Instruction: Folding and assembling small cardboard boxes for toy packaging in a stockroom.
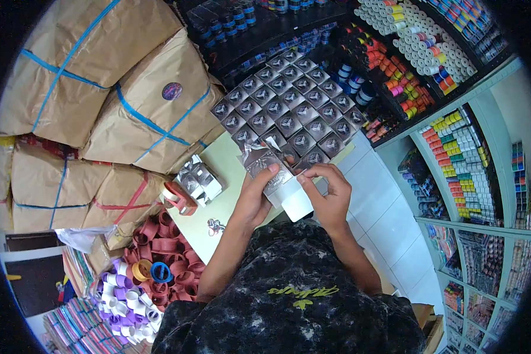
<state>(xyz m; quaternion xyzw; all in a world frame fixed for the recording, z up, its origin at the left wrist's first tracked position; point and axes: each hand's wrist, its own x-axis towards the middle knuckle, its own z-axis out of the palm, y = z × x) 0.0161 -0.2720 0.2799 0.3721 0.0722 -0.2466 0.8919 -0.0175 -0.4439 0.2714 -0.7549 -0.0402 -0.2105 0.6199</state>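
Note:
In front of my chest, my left hand [255, 197] grips a small silver-and-grey cardboard box [275, 182], its thumb lying on the printed face. A white end flap [297, 205] of the box points toward me. My right hand [331, 197] pinches the right edge beside that flap, with thumb and forefinger together. Just beyond both hands stand neat rows of similar small dark-and-silver boxes [288, 106], packed side by side on the pale table [190, 231]. The far end of the held box overlaps the nearest row in view.
Left on the table are a silver box group [199, 182], a red tape dispenser [180, 198] and small metallic stickers or pieces [215, 226]. Brown wrapped parcels [153, 112] pile up at left, above red plastic rings [166, 248]. Shelves of thread spools [454, 165] line the right.

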